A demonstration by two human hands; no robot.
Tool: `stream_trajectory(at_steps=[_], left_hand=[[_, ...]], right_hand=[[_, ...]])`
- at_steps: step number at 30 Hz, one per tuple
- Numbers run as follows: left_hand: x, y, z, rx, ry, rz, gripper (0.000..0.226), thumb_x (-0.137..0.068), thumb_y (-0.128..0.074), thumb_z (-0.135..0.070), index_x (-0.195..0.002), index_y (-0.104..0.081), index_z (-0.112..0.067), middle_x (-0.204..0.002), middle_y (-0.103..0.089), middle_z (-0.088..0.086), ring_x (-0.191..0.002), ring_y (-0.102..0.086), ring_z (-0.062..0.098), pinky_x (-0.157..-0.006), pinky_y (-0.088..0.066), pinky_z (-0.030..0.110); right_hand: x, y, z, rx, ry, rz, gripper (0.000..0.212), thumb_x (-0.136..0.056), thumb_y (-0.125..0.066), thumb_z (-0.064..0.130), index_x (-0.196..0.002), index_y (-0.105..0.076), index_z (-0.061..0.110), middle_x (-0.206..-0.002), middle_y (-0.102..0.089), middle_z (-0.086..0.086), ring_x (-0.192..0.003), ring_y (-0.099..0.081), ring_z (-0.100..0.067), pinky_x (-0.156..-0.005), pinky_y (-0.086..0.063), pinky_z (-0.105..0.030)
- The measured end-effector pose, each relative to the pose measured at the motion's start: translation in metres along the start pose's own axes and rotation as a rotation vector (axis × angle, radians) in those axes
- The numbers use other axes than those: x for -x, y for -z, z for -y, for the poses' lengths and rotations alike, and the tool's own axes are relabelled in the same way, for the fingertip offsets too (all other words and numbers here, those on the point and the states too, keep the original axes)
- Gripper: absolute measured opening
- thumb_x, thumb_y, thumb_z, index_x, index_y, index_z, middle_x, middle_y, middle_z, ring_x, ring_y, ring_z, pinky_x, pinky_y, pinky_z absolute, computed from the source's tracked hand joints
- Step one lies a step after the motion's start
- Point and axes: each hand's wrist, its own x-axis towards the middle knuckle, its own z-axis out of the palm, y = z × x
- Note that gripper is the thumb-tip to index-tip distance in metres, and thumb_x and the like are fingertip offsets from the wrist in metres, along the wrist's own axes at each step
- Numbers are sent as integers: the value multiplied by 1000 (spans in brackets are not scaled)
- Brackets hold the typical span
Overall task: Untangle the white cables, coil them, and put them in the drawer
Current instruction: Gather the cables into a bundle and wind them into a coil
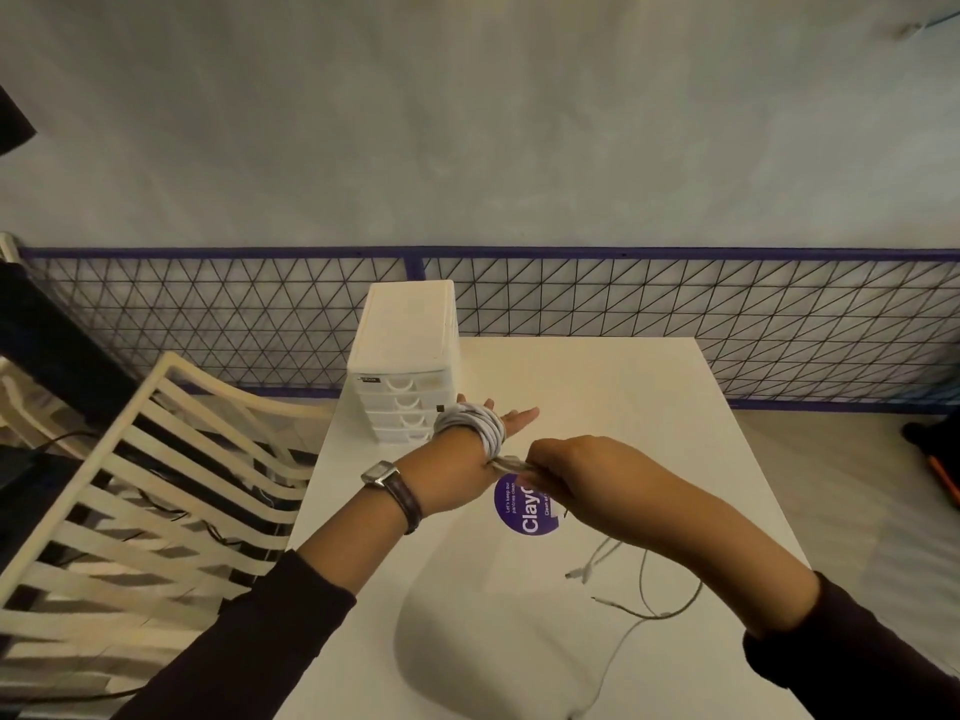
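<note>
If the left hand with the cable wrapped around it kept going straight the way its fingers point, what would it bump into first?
Probably nothing soon. The left hand points up and right across bare table, and the drawer unit sits off to its left. Depth is hard to judge, though.

Matt white plastic, smooth surfaces

The drawer unit (402, 366) looks like matt plastic; the table (623, 407) is smooth and matt; the white cables (470, 426) look rubbery; the watch (380, 472) has a metallic sheen.
</note>
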Motion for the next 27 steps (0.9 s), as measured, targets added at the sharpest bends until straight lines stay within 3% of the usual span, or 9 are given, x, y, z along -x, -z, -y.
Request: stream_trajectory(at_steps=[4, 7, 9, 12, 15, 19, 22, 24, 27], left_hand=[[-4, -12, 10, -29, -47, 12, 50, -100, -25, -41, -148, -10, -35, -159, 2, -4, -146, 6, 18, -117, 3, 40], [7, -20, 16, 232, -48, 28, 50, -98, -30, -47, -145, -29, -29, -157, -16, -1, -140, -25, 21, -109, -26, 33], [13, -27, 17, 402, -3, 60, 71, -82, -37, -72, -134, -47, -25, -146, -40, 9, -116, -55, 25, -87, -43, 29], [19, -35, 18, 579, -35, 158, 90, -57, -41, -93, -113, -62, -26, -132, -55, 10, -123, -52, 28, -100, -42, 38], [37, -21, 8, 684, -226, 299, 40, -92, -47, -48, -113, -67, -21, -132, -58, -4, -127, -47, 6, -111, -31, 29], [47, -6, 1, 737, -410, 386, 30, -97, -44, -9, -120, -60, 0, -133, -56, 9, -125, -50, 6, -108, -33, 20], [47, -5, -7, 716, -482, 399, 33, -93, -44, -4, -120, -61, -11, -134, -56, 2, -127, -49, 23, -108, -35, 40], [48, -4, -10, 675, -523, 417, 32, -89, -48, -18, -113, -65, -30, -131, -59, -3, -123, -48, 43, -92, -42, 61], [48, -6, -13, 675, -494, 418, 27, -82, -55, -37, -106, -67, -39, -122, -62, 16, -118, -51, 47, -92, -40, 68]], right_hand=[[1, 14, -3, 107, 57, -61, 27, -96, -45, 39, -105, -59, 18, -95, -67, -2, -71, -51, -17, -54, -31, -16], [0, 31, -11, 181, 123, -84, 24, -95, -48, 35, -107, -61, 18, -96, -68, 0, -79, -60, -19, -62, -41, -24], [-3, 45, -16, 220, 182, -120, 22, -93, -52, 33, -104, -64, 18, -93, -69, 0, -80, -64, -22, -66, -47, -30], [-10, 60, -25, 264, 290, -242, 27, -91, -51, 37, -93, -65, 14, -81, -67, -1, -65, -63, -22, -54, -45, -28], [-21, 62, -32, 338, 373, -334, 39, -91, -37, 44, -87, -59, 12, -69, -60, -2, -52, -54, -19, -45, -35, -24], [-37, 52, -36, 350, 413, -399, 37, -94, -35, 38, -88, -58, 8, -68, -59, -5, -51, -51, -19, -44, -35, -23], [-47, 44, -35, 356, 456, -421, 35, -98, -30, 35, -91, -50, 8, -70, -59, -8, -52, -50, -21, -46, -31, -23], [-52, 38, -34, 332, 502, -440, 36, -101, -21, 34, -93, -45, 9, -72, -59, -11, -53, -51, -22, -45, -35, -25], [-60, 31, -31, 287, 521, -461, 32, -102, -19, 32, -95, -42, 10, -74, -59, -12, -54, -52, -25, -44, -42, -30]])
